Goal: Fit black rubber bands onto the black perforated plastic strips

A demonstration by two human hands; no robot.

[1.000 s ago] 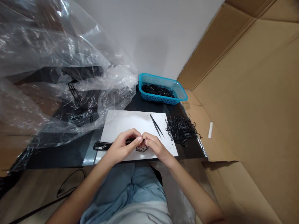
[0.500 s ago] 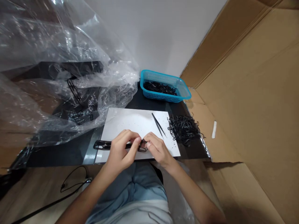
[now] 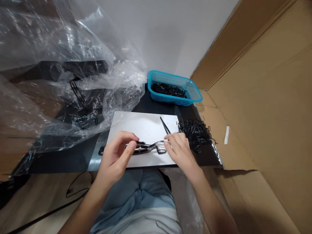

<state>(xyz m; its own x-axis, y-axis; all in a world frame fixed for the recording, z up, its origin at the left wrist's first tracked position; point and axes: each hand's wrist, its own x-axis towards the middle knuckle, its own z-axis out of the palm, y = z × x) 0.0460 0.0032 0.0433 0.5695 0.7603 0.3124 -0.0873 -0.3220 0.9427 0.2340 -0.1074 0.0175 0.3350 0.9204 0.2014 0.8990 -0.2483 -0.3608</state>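
Note:
A long black plastic frame part (image 3: 145,149) with oval openings lies across a white sheet (image 3: 143,128) on the dark table. My left hand (image 3: 117,156) pinches this part near its middle, thumb and fingers closed on it. My right hand (image 3: 179,149) rests at the part's right end, fingers spread over the sheet, beside black tweezers (image 3: 165,126). A heap of thin black rubber rings (image 3: 195,132) lies just right of that hand.
A blue plastic basket (image 3: 174,87) with more black rings stands at the back. Crumpled clear plastic wrap (image 3: 60,74) covers black parts on the left. Cardboard box flaps (image 3: 263,97) rise on the right, with a small white stick (image 3: 226,134) lying on them. A cable (image 3: 75,190) runs on the floor.
My hands have moved apart. The right hand has left the pinch and shifted right toward the tweezers and rings, opening. The left hand still holds the black part, now more exposed.

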